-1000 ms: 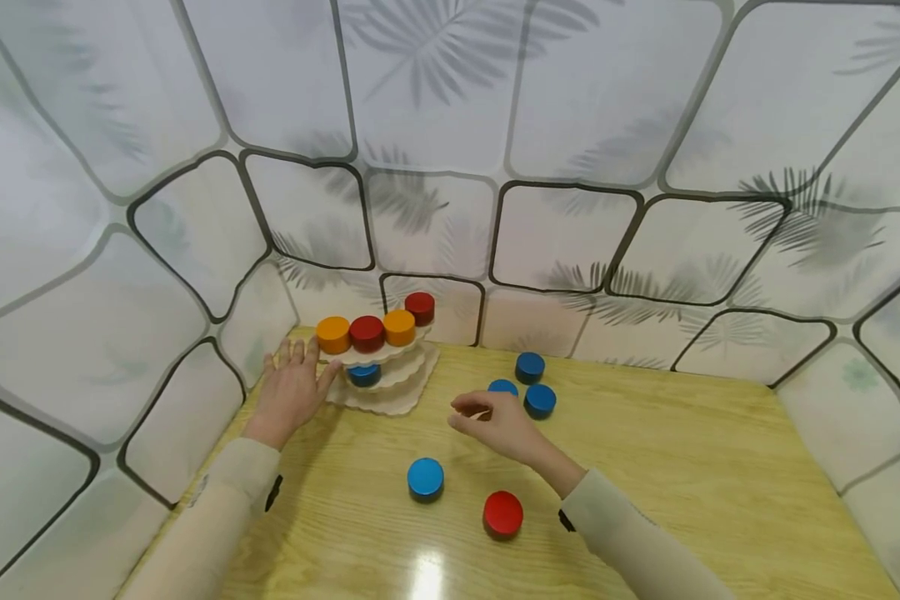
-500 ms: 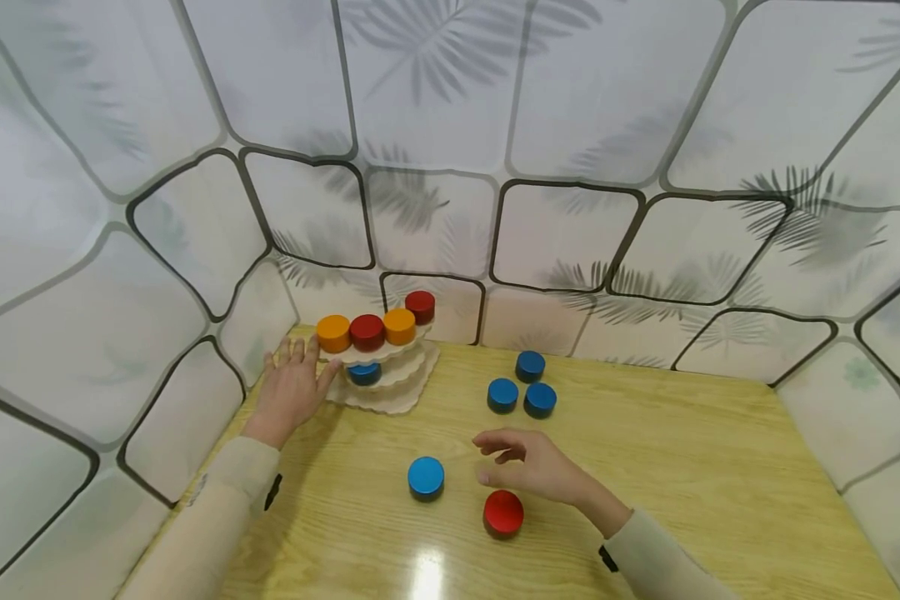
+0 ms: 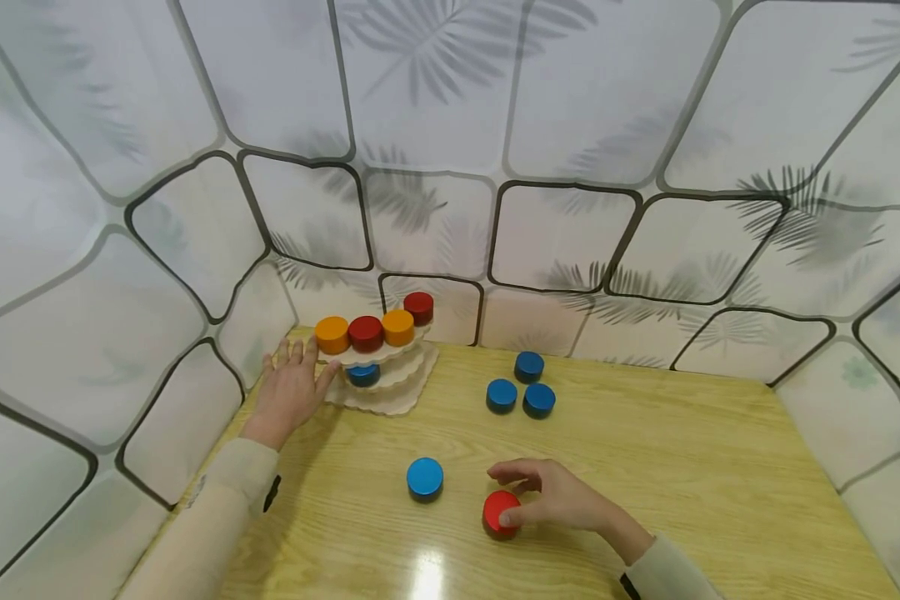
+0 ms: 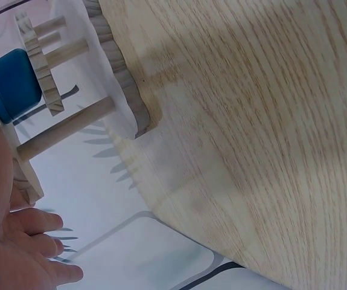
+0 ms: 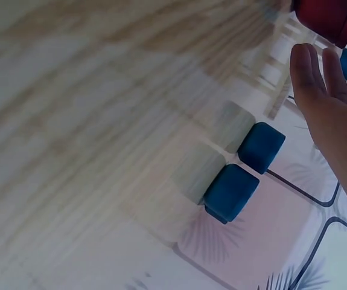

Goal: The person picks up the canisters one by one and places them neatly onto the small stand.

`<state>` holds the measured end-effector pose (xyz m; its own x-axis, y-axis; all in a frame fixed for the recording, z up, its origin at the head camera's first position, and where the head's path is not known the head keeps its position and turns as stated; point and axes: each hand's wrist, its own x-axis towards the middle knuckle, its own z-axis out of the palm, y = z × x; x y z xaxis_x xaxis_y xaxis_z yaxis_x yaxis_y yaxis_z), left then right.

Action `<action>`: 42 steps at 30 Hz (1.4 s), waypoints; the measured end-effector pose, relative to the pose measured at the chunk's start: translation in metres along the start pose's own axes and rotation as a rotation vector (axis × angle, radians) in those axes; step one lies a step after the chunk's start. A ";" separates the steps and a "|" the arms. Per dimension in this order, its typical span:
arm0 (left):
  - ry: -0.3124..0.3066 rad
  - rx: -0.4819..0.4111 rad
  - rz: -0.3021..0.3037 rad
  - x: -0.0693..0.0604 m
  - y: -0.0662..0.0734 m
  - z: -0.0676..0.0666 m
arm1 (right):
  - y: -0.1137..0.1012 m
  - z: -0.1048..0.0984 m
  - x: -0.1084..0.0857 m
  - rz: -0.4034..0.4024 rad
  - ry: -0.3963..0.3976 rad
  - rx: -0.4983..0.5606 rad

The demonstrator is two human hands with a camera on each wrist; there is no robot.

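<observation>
My right hand (image 3: 562, 497) is over the red round block (image 3: 501, 514) near the table's front, thumb across its top and fingers loosely bent behind it; in the right wrist view a dark red block (image 5: 327, 18) lies just beyond the fingers of my hand (image 5: 336, 103). My left hand (image 3: 287, 398) rests with spread fingers at the left edge of the tiered wooden stand (image 3: 386, 398). Orange (image 3: 332, 335) and red (image 3: 366, 333) blocks stand on its top tier. Lower down sits a blue block (image 4: 13, 84), beside my left hand (image 4: 16, 241) in the left wrist view.
A light blue block (image 3: 425, 479) lies on the wooden table (image 3: 645, 467), left of the red one. Three darker blue blocks (image 3: 528, 367) are grouped farther back. Patterned fabric walls (image 3: 435, 217) border the table at the back and both sides.
My right hand has moved toward the front and right, from beside the blue group to the red block. My left hand has stayed at the stand.
</observation>
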<state>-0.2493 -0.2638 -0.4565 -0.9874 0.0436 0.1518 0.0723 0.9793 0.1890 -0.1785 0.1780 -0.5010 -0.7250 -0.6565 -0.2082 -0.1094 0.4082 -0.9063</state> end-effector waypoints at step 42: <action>0.017 0.002 0.006 -0.001 -0.001 0.002 | 0.005 0.004 0.003 -0.078 0.013 -0.193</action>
<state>-0.2486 -0.2641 -0.4584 -0.9845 0.0465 0.1691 0.0783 0.9793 0.1864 -0.1788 0.1753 -0.5080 -0.7177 -0.6833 -0.1340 -0.2930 0.4709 -0.8321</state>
